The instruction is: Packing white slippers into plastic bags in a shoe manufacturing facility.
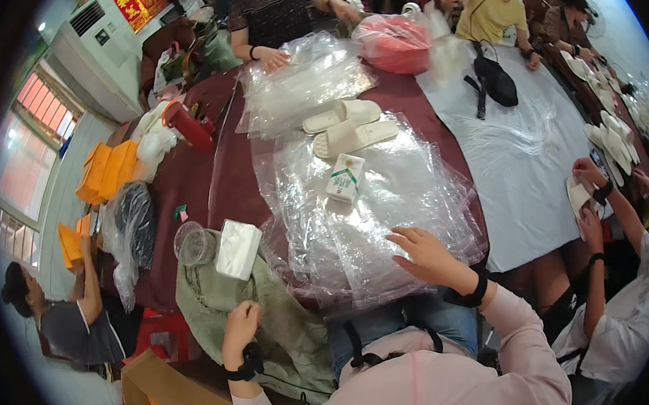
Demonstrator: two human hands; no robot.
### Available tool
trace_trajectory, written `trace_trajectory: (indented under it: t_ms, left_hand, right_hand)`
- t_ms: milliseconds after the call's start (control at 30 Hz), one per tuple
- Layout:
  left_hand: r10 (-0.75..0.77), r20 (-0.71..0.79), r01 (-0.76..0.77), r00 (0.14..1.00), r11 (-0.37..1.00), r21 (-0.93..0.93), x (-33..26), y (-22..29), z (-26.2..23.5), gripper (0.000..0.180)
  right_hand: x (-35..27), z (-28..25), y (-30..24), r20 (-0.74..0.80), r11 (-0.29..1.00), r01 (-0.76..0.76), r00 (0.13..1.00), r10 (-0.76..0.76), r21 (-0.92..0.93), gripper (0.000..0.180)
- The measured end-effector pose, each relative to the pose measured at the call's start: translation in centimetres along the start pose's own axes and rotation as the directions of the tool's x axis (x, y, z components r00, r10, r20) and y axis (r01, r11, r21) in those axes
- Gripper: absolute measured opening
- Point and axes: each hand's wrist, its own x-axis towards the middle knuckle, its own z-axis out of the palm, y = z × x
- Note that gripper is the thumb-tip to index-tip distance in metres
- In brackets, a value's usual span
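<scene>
My right hand (427,255) reaches over the near right part of a spread stack of clear plastic bags (414,196), with its fingers stretched and apart and nothing in them. Closer to me on the left, my left hand (243,325) is curled closed above a pale green sack (209,293), with nothing showing in it. Beyond it lies a white rectangular pack (238,249) beside a clear round plastic tub (194,245). On the bags rest a small white and green box (345,178) and a pair of cream slippers (354,136).
Across the dark red table (224,164), a person's hand (272,59) touches more clear bags (305,83). A red flask (188,126) and orange bags (108,171) are at the left. To the right, another person holds a slipper (578,192) beside a white-covered table (517,211).
</scene>
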Motion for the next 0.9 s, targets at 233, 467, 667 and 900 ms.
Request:
trace_trajectory:
  t_ms: [233,467,667,900]
  left_hand:
    - [0.781,-0.098,-0.787,0.617,0.615,-0.054,2.9,11.7,7.4,0.034]
    - [0.738,0.303,-0.794,0.603,0.593,0.133,7.5,16.4,10.2,0.044]
    - [0.605,-0.018,-0.548,0.796,0.734,0.402,14.7,22.1,9.8,0.072]
    - [0.480,-0.206,-0.343,0.853,0.812,0.471,19.3,23.8,11.6,0.081]
  right_hand:
    - [4.0,0.8,0.5,0.152,0.988,-0.026,0.987,0.050,-0.153,0.044]
    - [1.0,3.1,6.3,0.035,0.925,-0.117,0.990,0.139,-0.363,0.056]
    - [-0.7,5.4,7.6,0.054,0.935,-0.054,0.996,0.077,-0.349,0.063]
    - [-0.5,5.9,7.5,0.025,0.931,-0.083,0.995,0.098,-0.356,0.063]
